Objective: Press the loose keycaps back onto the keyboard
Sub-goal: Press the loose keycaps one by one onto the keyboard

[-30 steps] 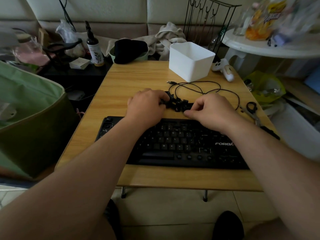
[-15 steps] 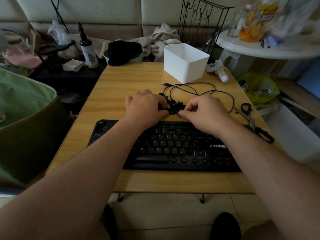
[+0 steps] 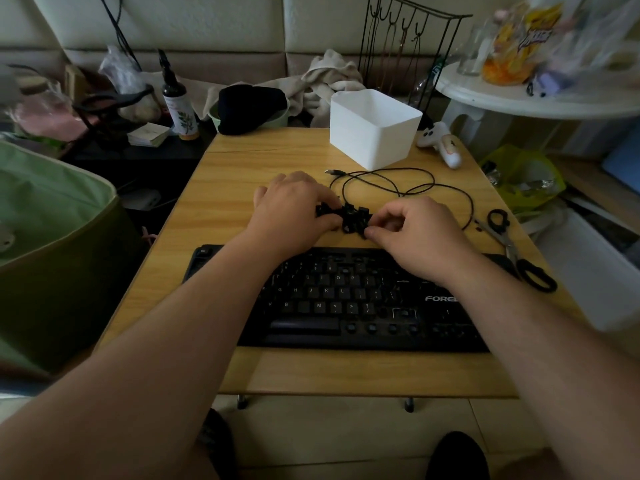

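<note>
Sorting keycap pile point(image 3: 351, 218) behind keyboard point(image 3: 346, 299). My left hand point(image 3: 294, 213) curls around pile edge; my right hand point(image 3: 412, 230) pinches one cap. Next, probably: match cap to bare switch, press straight down.

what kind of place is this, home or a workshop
Most likely a lived-in room at home, not a workshop. The keyboard lies on a small folding wooden table set against a padded sofa back, with crumpled laundry and a snack bag close by.
</note>
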Available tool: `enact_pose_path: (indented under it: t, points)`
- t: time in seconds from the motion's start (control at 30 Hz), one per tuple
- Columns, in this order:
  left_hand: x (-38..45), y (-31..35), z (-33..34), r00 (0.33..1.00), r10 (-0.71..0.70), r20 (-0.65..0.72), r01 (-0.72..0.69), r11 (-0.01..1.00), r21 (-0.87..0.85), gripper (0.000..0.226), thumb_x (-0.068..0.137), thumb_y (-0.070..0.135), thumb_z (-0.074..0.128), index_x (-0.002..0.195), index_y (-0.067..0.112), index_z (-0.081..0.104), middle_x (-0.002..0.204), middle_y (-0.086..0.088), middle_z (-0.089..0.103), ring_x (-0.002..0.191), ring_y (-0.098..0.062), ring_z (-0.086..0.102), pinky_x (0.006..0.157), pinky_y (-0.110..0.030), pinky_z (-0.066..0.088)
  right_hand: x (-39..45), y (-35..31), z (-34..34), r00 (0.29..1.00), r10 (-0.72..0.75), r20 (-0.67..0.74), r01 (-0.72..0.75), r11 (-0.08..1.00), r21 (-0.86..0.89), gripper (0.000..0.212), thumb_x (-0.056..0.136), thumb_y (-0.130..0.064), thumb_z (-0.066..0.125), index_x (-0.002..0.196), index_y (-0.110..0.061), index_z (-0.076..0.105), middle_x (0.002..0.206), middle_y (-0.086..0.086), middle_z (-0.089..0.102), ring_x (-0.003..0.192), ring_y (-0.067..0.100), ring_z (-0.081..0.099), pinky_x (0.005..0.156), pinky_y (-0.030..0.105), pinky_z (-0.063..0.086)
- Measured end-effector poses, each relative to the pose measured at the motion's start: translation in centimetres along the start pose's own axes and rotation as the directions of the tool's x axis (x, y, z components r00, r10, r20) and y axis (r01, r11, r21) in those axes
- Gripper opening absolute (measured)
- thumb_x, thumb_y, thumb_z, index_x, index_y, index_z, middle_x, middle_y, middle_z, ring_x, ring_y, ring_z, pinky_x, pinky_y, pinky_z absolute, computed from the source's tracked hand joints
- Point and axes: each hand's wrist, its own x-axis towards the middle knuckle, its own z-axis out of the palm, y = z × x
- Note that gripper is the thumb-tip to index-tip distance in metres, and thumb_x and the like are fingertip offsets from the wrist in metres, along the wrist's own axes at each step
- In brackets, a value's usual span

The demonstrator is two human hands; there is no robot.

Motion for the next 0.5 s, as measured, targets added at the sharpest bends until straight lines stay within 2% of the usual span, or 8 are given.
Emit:
enact_pose_path:
  t: [0.07, 0.17, 0.27, 0.3, 0.4, 0.5]
  points:
    - [-0.4, 0.3, -0.7, 1.000, 0.020, -0.011, -0.021, 0.991, -0.132, 0.022, 0.089, 0.044, 0.075, 0.111, 0.044, 0.071, 0.107, 0.018, 0.066, 0.111, -0.014, 0.060, 0.102, -0.047, 0.047, 0.0, 0.1, 0.1, 0.998, -0.054, -0.038, 0.056, 0.996, 0.064, 0.017, 0.090, -0.028, 0.078, 0.101, -0.040, 0.073, 0.080, -0.014, 0.068, 0.071, 0.001, 0.058, 0.064, 0.023, 0.045]
    - [-1.5, 1.0, -1.1, 0.997, 0.075, -0.004, -0.074, 0.968, -0.239, 0.025, 0.091, 0.035, 0.076, 0.116, 0.036, 0.073, 0.098, 0.017, 0.074, 0.097, -0.002, 0.067, 0.093, -0.031, 0.054, -0.3, -0.2, 0.1, 0.985, -0.151, -0.086, 0.164, 0.971, 0.176, 0.038, 0.089, -0.016, 0.079, 0.115, -0.043, 0.070, 0.092, -0.018, 0.070, 0.075, 0.006, 0.061, 0.068, 0.017, 0.050]
    - [-2.6, 1.6, -0.8, 0.997, 0.073, -0.008, -0.071, 0.929, -0.364, 0.025, 0.096, 0.032, 0.072, 0.120, 0.037, 0.074, 0.098, 0.019, 0.076, 0.094, 0.010, 0.066, 0.080, -0.008, 0.051, -0.6, -0.7, 0.2, 0.953, -0.258, -0.159, 0.289, 0.933, 0.215, 0.039, 0.085, -0.007, 0.080, 0.109, -0.036, 0.073, 0.099, -0.015, 0.069, 0.076, 0.011, 0.066, 0.070, 0.019, 0.053]
    - [-2.9, 1.8, -0.8, 0.999, 0.054, 0.005, -0.047, 0.911, -0.409, 0.023, 0.098, 0.032, 0.069, 0.119, 0.039, 0.074, 0.096, 0.022, 0.076, 0.093, 0.013, 0.065, 0.076, -0.005, 0.049, -0.7, -0.8, 0.3, 0.943, -0.274, -0.190, 0.313, 0.923, 0.225, 0.035, 0.084, -0.005, 0.081, 0.107, -0.032, 0.075, 0.099, -0.015, 0.068, 0.078, 0.011, 0.068, 0.071, 0.021, 0.054]
    - [-3.4, 2.3, -1.0, 0.997, 0.033, 0.065, 0.006, 0.848, -0.529, 0.018, 0.104, 0.031, 0.060, 0.106, 0.040, 0.076, 0.090, 0.025, 0.075, 0.082, 0.010, 0.064, 0.072, -0.013, 0.052, -1.1, -1.0, 0.2, 0.919, -0.302, -0.255, 0.360, 0.905, 0.228, 0.031, 0.083, -0.003, 0.082, 0.103, -0.026, 0.078, 0.094, -0.012, 0.067, 0.080, 0.010, 0.068, 0.072, 0.020, 0.055]
    - [-3.6, 2.5, -1.2, 0.994, 0.011, 0.111, 0.056, 0.810, -0.584, 0.026, 0.108, 0.032, 0.053, 0.096, 0.030, 0.077, 0.089, 0.013, 0.075, 0.078, -0.011, 0.064, 0.076, -0.036, 0.054, -1.4, -1.1, 0.1, 0.909, -0.306, -0.283, 0.370, 0.905, 0.210, 0.036, 0.082, -0.006, 0.084, 0.107, -0.031, 0.078, 0.091, -0.012, 0.067, 0.080, 0.009, 0.066, 0.073, 0.024, 0.054]
